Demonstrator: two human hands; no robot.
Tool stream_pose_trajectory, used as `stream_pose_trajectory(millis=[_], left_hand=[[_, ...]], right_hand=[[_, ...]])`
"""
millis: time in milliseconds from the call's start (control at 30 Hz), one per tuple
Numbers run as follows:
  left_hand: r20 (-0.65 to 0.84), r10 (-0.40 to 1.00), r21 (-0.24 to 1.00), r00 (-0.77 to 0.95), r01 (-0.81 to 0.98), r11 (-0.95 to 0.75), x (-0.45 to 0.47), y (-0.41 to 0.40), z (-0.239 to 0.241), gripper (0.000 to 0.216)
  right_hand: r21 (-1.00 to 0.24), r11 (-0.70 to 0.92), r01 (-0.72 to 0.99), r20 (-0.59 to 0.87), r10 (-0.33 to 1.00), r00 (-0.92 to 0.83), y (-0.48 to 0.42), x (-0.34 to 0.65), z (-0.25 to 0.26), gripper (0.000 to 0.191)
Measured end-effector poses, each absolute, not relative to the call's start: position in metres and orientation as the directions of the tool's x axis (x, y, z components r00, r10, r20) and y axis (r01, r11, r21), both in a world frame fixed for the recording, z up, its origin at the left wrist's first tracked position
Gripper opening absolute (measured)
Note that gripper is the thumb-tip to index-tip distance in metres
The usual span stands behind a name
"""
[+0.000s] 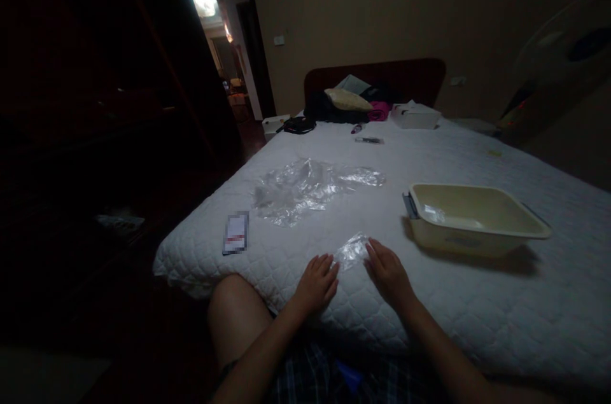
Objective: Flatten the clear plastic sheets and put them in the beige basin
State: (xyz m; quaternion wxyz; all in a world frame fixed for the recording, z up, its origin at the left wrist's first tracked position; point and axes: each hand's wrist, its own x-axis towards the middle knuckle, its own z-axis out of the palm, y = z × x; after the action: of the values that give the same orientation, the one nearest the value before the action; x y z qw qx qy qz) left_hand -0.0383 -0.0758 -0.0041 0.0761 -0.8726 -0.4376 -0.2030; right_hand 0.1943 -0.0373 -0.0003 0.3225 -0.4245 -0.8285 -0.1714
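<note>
A small clear plastic bag (352, 252) lies on the white quilted bed cover, between my two hands. My left hand (317, 282) rests at its left edge with the fingers stretched out. At the bag's right edge, my right hand (387, 270) lies with fingers extended and nearly flat. Neither hand visibly grips anything. Just beyond them spreads a larger heap of crumpled clear plastic bags (305, 191). To the right of my right hand stands a cream plastic basin (477, 235) with grey handles.
A phone-like blurred rectangle (236, 232) lies near the bed's left edge. Farther back are a small packet (369, 140), a black bag (299, 125), a white box (415, 116) and piled clothes (334, 112) by the headboard (420, 76). A fan (568, 54) stands at right.
</note>
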Motion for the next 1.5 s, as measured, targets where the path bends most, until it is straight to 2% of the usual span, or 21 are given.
stream_pose_trajectory(millis=[133,267,400,533,700,900,1000,1167,1233,1300,1400,1500], left_hand=[[0.430,0.724,0.041,0.539,0.790,-0.612,-0.035,-0.078,-0.001,0.043],[0.445,0.686,0.044,0.576,0.751,-0.659,-0.031,-0.078,-0.001,0.047],[0.542,0.559,0.032,0.628,0.649,-0.760,-0.031,-0.076,-0.008,0.042],[0.691,0.443,0.008,0.571,0.607,-0.794,-0.034,-0.069,-0.012,0.033],[0.673,0.485,0.018,0.559,0.642,-0.766,-0.033,-0.043,-0.007,0.028],[0.603,0.493,0.105,0.627,0.551,-0.828,-0.013,-0.020,-0.006,0.022],[0.578,0.550,0.164,0.603,0.574,-0.802,-0.005,-0.022,-0.005,0.021],[0.592,0.575,0.173,0.564,0.608,-0.775,-0.006,-0.028,-0.004,0.021],[0.589,0.598,0.229,0.543,0.598,-0.768,-0.007,-0.029,-0.004,0.021],[0.565,0.659,0.342,0.496,0.586,-0.735,-0.008,-0.029,-0.004,0.022],[0.494,0.758,0.541,0.426,0.532,-0.652,-0.009,-0.029,-0.002,0.017],[0.436,0.823,0.679,0.364,0.467,-0.566,-0.007,-0.027,0.000,0.013]], right_hand=[[0.091,0.734,0.673,0.629,0.482,-0.610,-0.043,0.187,0.004,0.036],[0.079,0.757,0.649,0.578,0.495,-0.649,-0.042,0.180,0.004,0.035],[0.000,0.747,0.665,0.585,0.539,-0.606,-0.037,0.180,0.000,0.028],[-0.105,0.753,0.650,0.555,0.586,-0.590,-0.033,0.186,-0.001,0.026],[-0.173,0.771,0.614,0.561,0.589,-0.582,-0.031,0.191,-0.004,0.033],[-0.213,0.788,0.577,0.588,0.575,-0.569,-0.027,0.193,-0.016,0.042],[-0.213,0.769,0.603,0.629,0.580,-0.518,-0.027,0.192,-0.017,0.045],[-0.245,0.727,0.641,0.645,0.616,-0.452,-0.031,0.193,-0.012,0.043],[-0.260,0.731,0.631,0.632,0.622,-0.461,-0.033,0.194,-0.011,0.039],[-0.285,0.721,0.631,0.619,0.641,-0.454,-0.034,0.195,-0.010,0.033],[-0.368,0.664,0.651,0.591,0.708,-0.388,-0.034,0.194,-0.009,0.026],[-0.460,0.600,0.654,0.556,0.769,-0.315,-0.033,0.192,-0.006,0.020]])
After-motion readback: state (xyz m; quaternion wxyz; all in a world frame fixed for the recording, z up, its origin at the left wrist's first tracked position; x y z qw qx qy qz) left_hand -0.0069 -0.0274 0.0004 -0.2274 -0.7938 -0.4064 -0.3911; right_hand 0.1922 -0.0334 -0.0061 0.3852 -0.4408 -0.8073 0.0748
